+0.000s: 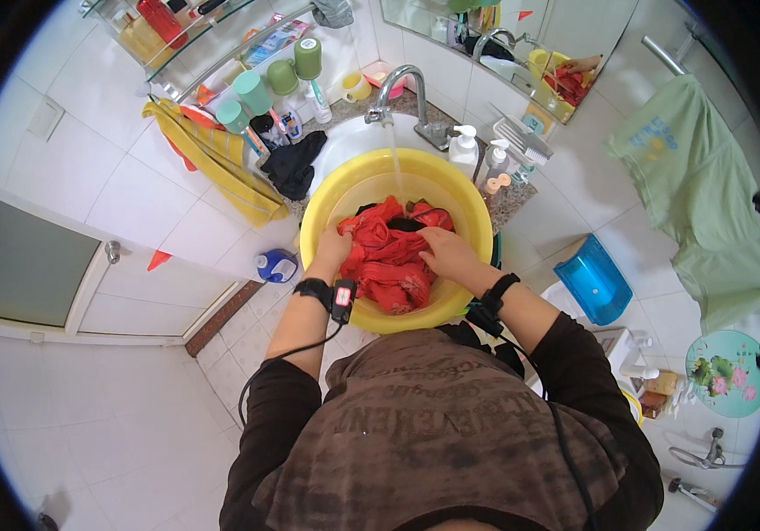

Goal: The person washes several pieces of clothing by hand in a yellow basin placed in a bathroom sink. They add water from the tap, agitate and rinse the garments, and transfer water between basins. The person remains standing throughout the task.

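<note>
A large yellow basin (466, 298) rests over the white sink (344, 142), and a wet heap of red cloth (389, 257) with some black cloth (406, 224) lies inside it. Water runs in a thin stream from the chrome faucet (395, 84) into the basin. At the heap's left edge my left hand (334, 250) is closed on the red cloth, its fingertips partly hidden by the folds. My right hand (446, 254) pinches the red cloth on the right side of the heap.
Soap pump bottles (463, 150) stand right of the faucet. Green cups (282, 78) and a crumpled black cloth (294, 165) are on the left. A yellow towel (212, 164) hangs by the counter, and a blue plastic bin (594, 280) is at the right. Cables run from both wrists.
</note>
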`<state>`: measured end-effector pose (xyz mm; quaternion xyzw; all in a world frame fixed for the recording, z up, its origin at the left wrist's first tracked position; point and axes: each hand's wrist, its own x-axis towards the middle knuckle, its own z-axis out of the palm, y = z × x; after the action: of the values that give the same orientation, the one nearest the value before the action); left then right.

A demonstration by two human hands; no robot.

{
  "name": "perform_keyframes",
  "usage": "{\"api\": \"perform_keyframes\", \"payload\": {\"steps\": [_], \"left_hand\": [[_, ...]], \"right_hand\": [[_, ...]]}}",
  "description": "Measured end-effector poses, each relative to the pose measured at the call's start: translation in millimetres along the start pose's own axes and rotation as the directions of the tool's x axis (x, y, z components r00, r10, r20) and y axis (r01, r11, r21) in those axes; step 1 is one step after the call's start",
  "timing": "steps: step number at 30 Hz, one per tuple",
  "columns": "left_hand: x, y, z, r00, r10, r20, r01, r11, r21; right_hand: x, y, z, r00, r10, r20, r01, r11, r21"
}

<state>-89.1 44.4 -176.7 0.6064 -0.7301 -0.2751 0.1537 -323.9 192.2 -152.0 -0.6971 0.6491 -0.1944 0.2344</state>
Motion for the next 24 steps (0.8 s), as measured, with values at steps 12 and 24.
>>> {"api": "perform_keyframes", "payload": {"steps": [12, 24], "left_hand": [[17, -2, -22, 0.959, -0.241, 0.145, 0.272, 0.662, -0.699], [-4, 0, -23, 0.977, -0.212, 0.023, 0.16, 0.66, -0.734]], "right_hand": [[48, -14, 22, 0.97, 0.068, 0.235, 0.023, 0.931, -0.363], [35, 26, -113, 0.971, 0.23, 0.07, -0.082, 0.045, 0.996]]}}
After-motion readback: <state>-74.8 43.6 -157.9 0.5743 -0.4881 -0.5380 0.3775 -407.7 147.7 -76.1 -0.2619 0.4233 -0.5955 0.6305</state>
